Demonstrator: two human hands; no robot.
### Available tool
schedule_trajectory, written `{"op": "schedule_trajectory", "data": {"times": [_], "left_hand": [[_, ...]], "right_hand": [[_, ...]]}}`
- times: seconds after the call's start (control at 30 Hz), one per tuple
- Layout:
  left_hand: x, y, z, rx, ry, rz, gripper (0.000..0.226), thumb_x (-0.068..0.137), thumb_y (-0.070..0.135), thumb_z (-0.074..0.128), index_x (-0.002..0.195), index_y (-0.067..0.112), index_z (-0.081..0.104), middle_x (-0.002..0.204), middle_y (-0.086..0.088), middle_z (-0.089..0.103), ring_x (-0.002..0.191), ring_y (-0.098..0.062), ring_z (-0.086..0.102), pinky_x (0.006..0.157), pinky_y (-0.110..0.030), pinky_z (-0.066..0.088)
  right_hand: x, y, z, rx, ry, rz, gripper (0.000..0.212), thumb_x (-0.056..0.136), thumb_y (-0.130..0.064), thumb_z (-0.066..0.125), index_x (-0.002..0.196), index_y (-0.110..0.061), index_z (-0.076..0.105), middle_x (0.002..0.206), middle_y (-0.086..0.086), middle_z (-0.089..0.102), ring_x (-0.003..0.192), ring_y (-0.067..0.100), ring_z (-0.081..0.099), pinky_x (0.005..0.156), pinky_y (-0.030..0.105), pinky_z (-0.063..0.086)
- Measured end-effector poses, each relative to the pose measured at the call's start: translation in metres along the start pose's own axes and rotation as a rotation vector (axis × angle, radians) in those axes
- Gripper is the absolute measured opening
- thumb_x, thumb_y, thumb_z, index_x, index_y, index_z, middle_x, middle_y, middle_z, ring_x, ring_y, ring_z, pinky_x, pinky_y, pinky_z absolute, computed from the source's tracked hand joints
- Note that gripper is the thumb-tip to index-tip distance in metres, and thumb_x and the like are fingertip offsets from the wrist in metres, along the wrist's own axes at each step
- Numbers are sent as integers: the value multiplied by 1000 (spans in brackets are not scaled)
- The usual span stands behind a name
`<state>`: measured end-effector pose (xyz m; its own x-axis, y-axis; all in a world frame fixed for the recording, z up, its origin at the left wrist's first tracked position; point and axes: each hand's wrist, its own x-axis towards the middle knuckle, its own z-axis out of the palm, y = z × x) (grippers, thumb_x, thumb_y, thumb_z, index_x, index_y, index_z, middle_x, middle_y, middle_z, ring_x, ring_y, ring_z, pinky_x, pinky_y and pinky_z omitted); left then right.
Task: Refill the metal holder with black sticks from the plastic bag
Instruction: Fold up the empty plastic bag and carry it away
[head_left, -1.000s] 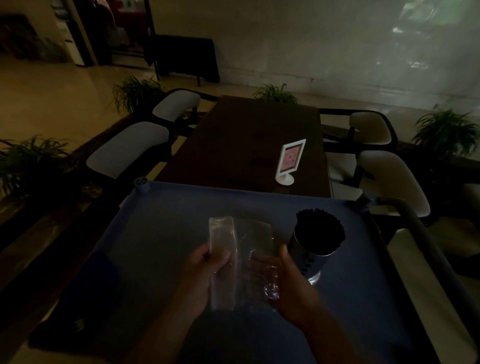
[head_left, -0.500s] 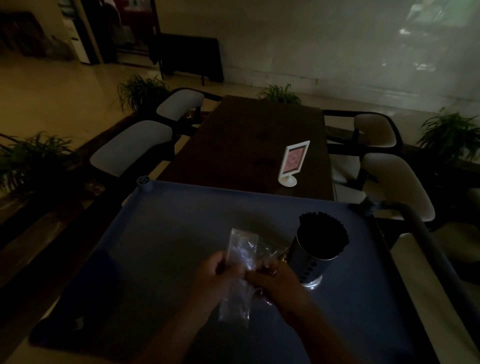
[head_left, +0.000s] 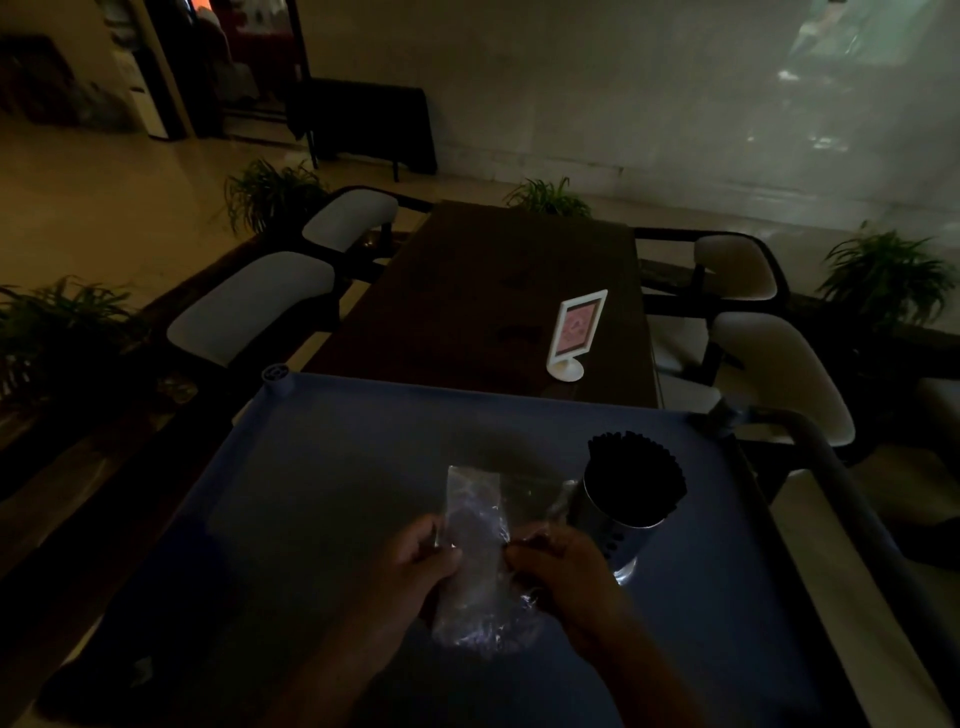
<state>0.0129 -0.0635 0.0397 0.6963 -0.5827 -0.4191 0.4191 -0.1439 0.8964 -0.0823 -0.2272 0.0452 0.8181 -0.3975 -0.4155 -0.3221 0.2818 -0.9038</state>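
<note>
A clear plastic bag (head_left: 475, 519), folded and crumpled, is held over the blue cart top. My left hand (head_left: 415, 564) grips its left edge and my right hand (head_left: 558, 571) pinches its right side. No sticks show inside the bag. Just right of my right hand stands the metal holder (head_left: 608, 525), a shiny perforated cylinder. Black sticks (head_left: 636, 475) fill it and rise above its rim.
The blue cart top (head_left: 337, 493) has a raised rim and a grey handle bar (head_left: 852, 499) on the right. Beyond it is a dark wooden table (head_left: 493, 291) with a white sign stand (head_left: 576, 332). Chairs and potted plants flank both sides.
The bag was spread wide between my hands, then folded narrower. My hands have come close together on it and the bag is now more crumpled. The holder has not moved.
</note>
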Motion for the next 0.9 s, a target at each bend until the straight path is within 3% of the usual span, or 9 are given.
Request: {"op": "schedule_trajectory", "data": {"times": [0.2,0.3,0.37,0.5,0.57,0.7,0.77,0.83,0.9], "left_hand": [[-1,0,8,-333,-85,9,31,84,6,60,114,7,66,114,-23,70,97,-33,70,74,-39,57],[-2,4,10,-368,-81,34,39,84,3,57,122,-5,57,119,-35,62,105,-40,61,82,-42,50],[-2,6,13,-307,-54,73,40,79,2,58,118,-9,58,106,-34,65,96,-36,60,73,-36,49],[-4,10,16,-260,-39,100,22,82,-1,57,103,-6,61,74,-12,66,60,-17,62,49,-24,46],[-4,11,17,-282,-42,82,14,82,-2,55,94,0,62,72,-11,67,58,-17,63,46,-23,48],[-5,10,17,-286,-16,68,10,75,5,59,77,9,68,70,-10,67,62,-21,62,47,-24,50],[-5,11,14,-284,-37,56,20,73,18,60,85,4,66,75,-14,64,68,-24,61,55,-29,51],[-5,10,12,-317,-57,7,28,74,29,57,84,5,65,77,-14,64,68,-24,64,61,-32,52],[-4,9,9,-295,-79,-30,27,77,38,58,74,13,69,75,-10,67,68,-21,66,66,-33,52]], "right_hand": [[-3,-2,-1,302,-181,-115,22,80,-2,62,97,-6,76,81,11,74,65,16,68,55,24,51],[-5,-2,-6,430,-280,-76,35,82,6,53,112,-1,70,80,11,73,59,13,65,50,21,50],[-6,-2,-8,458,-296,-81,37,80,10,50,108,0,72,82,13,74,58,12,65,50,20,50],[-6,-1,-7,418,-312,-152,36,78,13,48,105,7,70,97,22,73,77,22,71,60,24,53],[-4,-1,-7,345,-306,-166,35,78,16,48,105,10,70,101,26,72,86,28,71,69,28,54],[-1,2,-11,115,-199,-240,42,81,18,46,85,-7,79,89,15,77,80,26,69,66,26,52],[1,6,-15,76,-168,-305,43,83,17,47,81,-12,80,89,10,77,84,28,68,70,33,53],[2,7,-18,38,-165,-391,31,83,9,56,85,-12,79,94,8,75,88,30,67,74,39,52],[-1,5,-20,-11,-181,-463,23,83,-2,60,87,-14,79,94,6,75,84,21,69,71,34,52]]}}
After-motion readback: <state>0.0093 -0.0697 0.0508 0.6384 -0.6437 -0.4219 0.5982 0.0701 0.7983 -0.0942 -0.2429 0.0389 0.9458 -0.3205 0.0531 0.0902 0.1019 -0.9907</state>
